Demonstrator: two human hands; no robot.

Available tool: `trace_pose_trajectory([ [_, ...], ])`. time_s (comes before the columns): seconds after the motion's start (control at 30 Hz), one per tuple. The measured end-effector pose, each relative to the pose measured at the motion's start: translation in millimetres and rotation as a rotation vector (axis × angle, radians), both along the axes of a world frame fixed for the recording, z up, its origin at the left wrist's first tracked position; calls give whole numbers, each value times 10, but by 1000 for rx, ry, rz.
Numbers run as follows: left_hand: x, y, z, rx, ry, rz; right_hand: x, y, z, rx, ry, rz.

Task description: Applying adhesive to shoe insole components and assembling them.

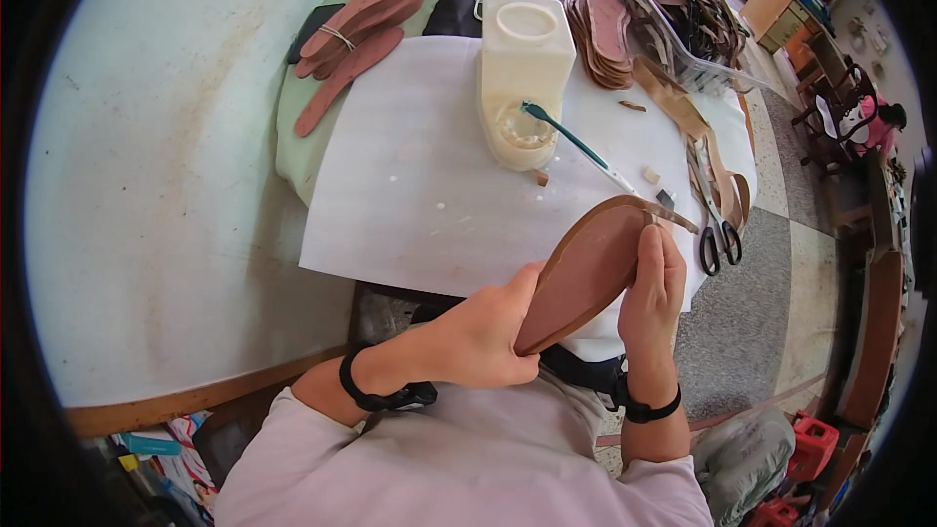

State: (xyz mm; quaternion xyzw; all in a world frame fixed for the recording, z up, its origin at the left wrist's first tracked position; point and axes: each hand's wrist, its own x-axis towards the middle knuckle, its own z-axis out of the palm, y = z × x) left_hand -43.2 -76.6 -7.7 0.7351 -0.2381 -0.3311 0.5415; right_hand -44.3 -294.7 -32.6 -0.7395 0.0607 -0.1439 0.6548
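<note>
A reddish-brown shoe insole [588,271] is held tilted above the front of the table. My left hand [488,330] is closed around its near left end. On its right edge, my right hand [652,285] pinches the insole near its far end. A thin brown strip [675,218] runs along the insole's far rim, and its loose end sticks out to the right past my right fingers. Beyond the insole stands a cream plastic glue container [528,63] with a low open spout. A teal-and-white toothbrush [578,143] leans with its head in that opening.
Scissors [717,215] and a tan strip [673,102] lie at the table's right. Stacked insoles [605,34] stand behind the container, tied bundles [361,24] at the far left. A clear bin [683,49] holds dark strips. White paper [390,205] covers the tabletop.
</note>
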Motion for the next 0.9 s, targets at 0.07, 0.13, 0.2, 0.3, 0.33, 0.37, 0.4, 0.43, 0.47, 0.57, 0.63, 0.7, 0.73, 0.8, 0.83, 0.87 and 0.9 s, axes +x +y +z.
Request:
trace_pose_trajectory([
  [0.07, 7, -17, -36, -60, -48, 23, -62, 35, 13, 2, 24, 10],
  [0.13, 14, -37, -41, -81, -67, 62, -137, 80, 34, 68, 62, 43],
  [0.2, 28, -59, -28, -64, -57, 117, -220, 176, 56, 199, 114, 101],
  [0.3, 71, -115, -67, -160, -114, 229, -356, 340, 90, 130, 159, 243],
  [0.33, 78, -109, -55, -178, -113, 210, -376, 363, 84, 101, 173, 307],
  [0.37, 93, -99, -36, -195, -111, 191, -358, 354, 96, 134, 156, 301],
  [0.4, 112, -88, -23, -213, -109, 172, -322, 327, 124, 166, 140, 295],
  [0.43, 122, -70, -29, -254, -57, 198, -295, 294, 150, 201, 125, 291],
  [0.47, 138, -49, -48, -295, -5, 225, -280, 252, 161, 235, 110, 286],
  [0.57, 280, 22, -120, -453, 153, 419, -237, 192, 192, 252, 138, 317],
  [0.63, 304, 26, -113, -559, 195, 527, -233, 171, 135, 166, 173, 350],
  [0.7, 306, 18, -73, -480, 185, 510, -248, 188, 50, 165, 169, 323],
  [0.73, 295, 31, -65, -436, 181, 506, -253, 213, 28, 170, 169, 314],
  [0.8, 269, 1, -54, -405, 166, 570, -244, 219, 6, 137, 169, 299],
  [0.83, 258, -9, -52, -388, 158, 599, -241, 227, 0, 122, 169, 288],
  [0.87, 252, -4, -64, -385, 182, 599, -242, 256, 9, 121, 154, 273],
  [0.9, 248, 5, -84, -383, 205, 598, -245, 297, 32, 121, 139, 257],
])
